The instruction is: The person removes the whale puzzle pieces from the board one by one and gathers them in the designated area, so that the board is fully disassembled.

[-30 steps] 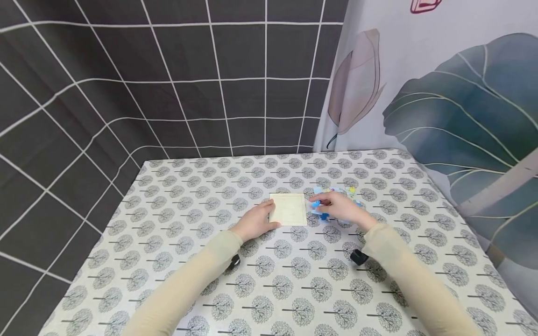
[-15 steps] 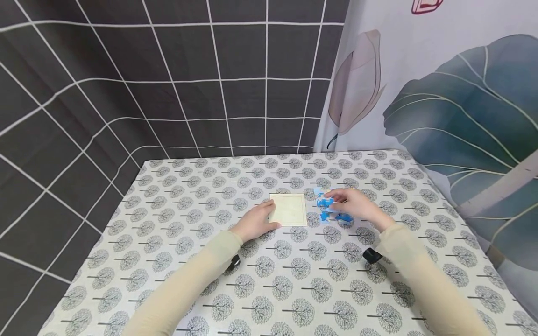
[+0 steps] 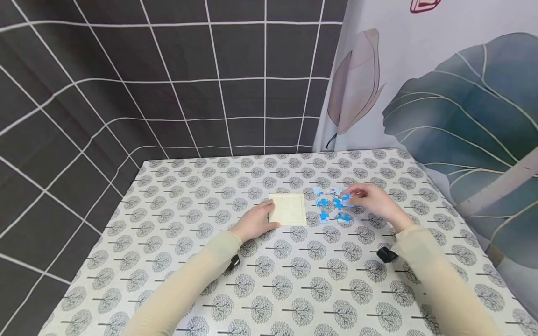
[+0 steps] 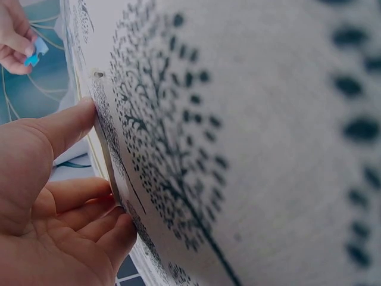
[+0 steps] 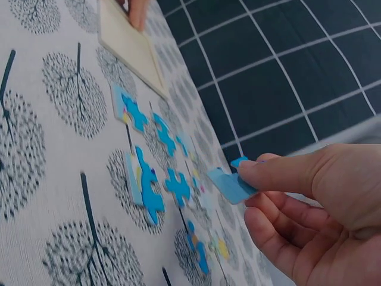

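A cream square puzzle tray (image 3: 288, 210) lies flat on the table. My left hand (image 3: 255, 221) holds its left side, thumb by the near corner and fingers farther up the edge. Right of the tray, several blue jigsaw pieces (image 3: 337, 204) lie loosely spread. My right hand (image 3: 374, 203) is over their right side. In the right wrist view its thumb and fingers pinch a light-blue jigsaw piece (image 5: 231, 183), raised off the cloth. The left wrist view shows that same piece (image 4: 38, 51) in the distance. The tray's recess has no pieces in it.
A white cloth with grey tree prints (image 3: 260, 275) covers the table. Behind it hangs a dark curtain with a white grid (image 3: 189, 84), and a floral curtain (image 3: 462, 102) hangs at the right. A black wrist device (image 3: 386, 255) sits under the right sleeve.
My right hand has moved right, from beside the tray's right edge across the jigsaw pieces to their far side, uncovering several. My left hand and the tray stay in place.
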Tool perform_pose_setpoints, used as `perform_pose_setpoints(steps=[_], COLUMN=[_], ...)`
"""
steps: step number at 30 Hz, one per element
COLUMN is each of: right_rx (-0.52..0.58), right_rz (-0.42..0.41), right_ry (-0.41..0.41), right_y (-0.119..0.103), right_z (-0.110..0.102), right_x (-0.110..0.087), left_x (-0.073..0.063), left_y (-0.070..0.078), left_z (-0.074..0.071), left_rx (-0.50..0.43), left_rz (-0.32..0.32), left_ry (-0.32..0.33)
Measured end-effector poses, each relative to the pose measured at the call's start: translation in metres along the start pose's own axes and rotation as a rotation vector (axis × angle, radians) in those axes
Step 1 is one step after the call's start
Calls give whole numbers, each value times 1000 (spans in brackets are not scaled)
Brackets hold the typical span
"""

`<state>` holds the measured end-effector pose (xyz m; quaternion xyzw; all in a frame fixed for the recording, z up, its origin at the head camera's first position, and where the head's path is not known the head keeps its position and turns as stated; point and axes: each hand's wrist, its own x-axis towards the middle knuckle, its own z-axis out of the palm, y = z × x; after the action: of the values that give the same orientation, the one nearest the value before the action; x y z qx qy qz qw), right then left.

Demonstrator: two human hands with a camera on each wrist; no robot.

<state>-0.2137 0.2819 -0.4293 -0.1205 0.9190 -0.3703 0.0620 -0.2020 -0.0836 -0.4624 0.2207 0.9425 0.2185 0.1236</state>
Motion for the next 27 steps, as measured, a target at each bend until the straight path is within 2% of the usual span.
perform_pose_setpoints(steps=[5, 13, 21, 27], right_rx=[-4, -35, 30, 42], right_rz=[14, 6, 58, 50], right_ry=[14, -46, -110, -128], right_y=[8, 18, 26, 32], right_z=[-9, -18, -14, -7], right_x=[-8, -14, -19, -20], left_x=[1, 0, 1, 1], left_y=[0, -2, -1, 0], left_z=[0, 1, 0, 1], left_rx=[9, 8, 5, 10], left_rz=[4, 5, 7, 2], left_ry=[-1, 2, 5, 0])
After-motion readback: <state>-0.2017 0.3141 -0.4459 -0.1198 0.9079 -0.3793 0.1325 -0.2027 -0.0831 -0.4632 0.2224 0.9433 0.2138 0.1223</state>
